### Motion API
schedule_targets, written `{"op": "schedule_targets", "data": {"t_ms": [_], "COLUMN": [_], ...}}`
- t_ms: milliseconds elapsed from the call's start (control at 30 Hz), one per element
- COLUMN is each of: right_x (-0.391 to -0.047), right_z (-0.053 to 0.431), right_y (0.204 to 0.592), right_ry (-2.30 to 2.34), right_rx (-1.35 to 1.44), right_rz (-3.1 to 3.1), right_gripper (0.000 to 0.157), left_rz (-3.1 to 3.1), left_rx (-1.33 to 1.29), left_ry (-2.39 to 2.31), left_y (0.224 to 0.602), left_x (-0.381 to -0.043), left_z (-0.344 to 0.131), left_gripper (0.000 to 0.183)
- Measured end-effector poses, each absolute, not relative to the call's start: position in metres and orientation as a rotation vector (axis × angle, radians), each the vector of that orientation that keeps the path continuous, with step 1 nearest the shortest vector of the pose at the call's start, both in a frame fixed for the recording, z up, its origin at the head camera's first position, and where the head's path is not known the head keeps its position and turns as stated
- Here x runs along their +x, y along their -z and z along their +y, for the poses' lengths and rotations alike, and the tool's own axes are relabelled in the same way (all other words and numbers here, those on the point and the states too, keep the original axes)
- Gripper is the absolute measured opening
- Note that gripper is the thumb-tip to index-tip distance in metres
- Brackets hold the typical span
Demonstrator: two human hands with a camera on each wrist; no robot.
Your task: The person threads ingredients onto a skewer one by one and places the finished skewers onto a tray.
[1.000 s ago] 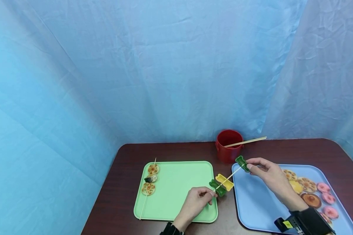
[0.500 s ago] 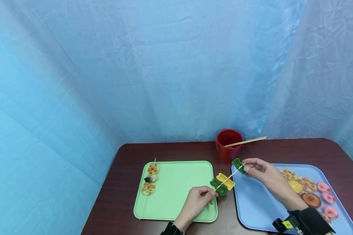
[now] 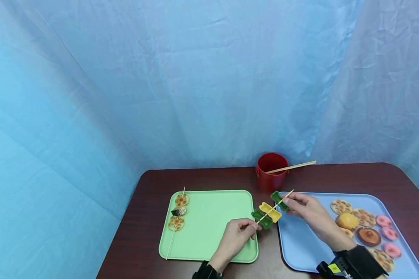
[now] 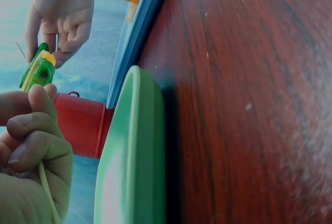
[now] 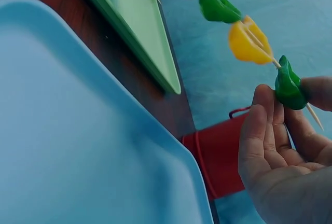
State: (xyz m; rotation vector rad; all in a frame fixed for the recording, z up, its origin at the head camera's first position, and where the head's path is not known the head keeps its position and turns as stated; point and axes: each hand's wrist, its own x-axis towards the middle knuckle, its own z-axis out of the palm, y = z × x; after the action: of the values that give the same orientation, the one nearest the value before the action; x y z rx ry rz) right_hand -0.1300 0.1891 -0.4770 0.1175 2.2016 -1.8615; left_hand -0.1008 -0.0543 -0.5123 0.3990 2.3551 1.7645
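Observation:
My left hand [image 3: 234,237] pinches the lower end of a bamboo skewer [image 5: 276,64], above the green tray's right edge. Threaded on it next to those fingers is a green pepper piece [image 3: 263,220], then a yellow pepper piece [image 5: 249,42]. Farther up, my right hand [image 3: 309,213] pinches a second green pepper piece [image 5: 290,85] between thumb and fingers. The pointed tip sticks out beyond that piece. In the left wrist view, the lower part of the stick [image 4: 48,193] runs down past my left palm.
On the green tray [image 3: 213,217] lies a loaded skewer [image 3: 176,223] with lotus-root-like slices. The blue tray [image 3: 296,248] holds several food pieces, including pink rings [image 3: 392,250] and a brown round piece [image 3: 369,236]. Behind stands a red bucket [image 3: 270,182] with skewers [image 3: 296,167] leaning out.
My right hand has moved down and left, sliding the upper green pepper piece along the skewer toward the yellow one. More of the tip now shows. My left hand has shifted slightly right.

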Motion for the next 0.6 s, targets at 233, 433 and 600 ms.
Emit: {"op": "schedule_targets", "data": {"t_ms": [233,433,600], "right_x": [-0.129,-0.13,-0.132], "right_z": [0.18,0.178,0.179], "right_y": [0.476,0.478,0.477], "right_ry": [1.824,1.772,1.753], "right_rx": [0.097,0.112,0.163], "right_rz": [2.218,2.236,2.228], "right_gripper": [0.054,0.058,0.07], "left_rz": [2.376,2.383,2.377], "left_rx": [0.396,0.404,0.326], "left_ry": [-1.751,-1.738,-1.735], "left_y": [0.511,0.51,0.509], "left_x": [-0.102,-0.103,-0.104], "left_z": [-0.055,-0.059,-0.071], "left_gripper": [0.018,0.019,0.022]}}
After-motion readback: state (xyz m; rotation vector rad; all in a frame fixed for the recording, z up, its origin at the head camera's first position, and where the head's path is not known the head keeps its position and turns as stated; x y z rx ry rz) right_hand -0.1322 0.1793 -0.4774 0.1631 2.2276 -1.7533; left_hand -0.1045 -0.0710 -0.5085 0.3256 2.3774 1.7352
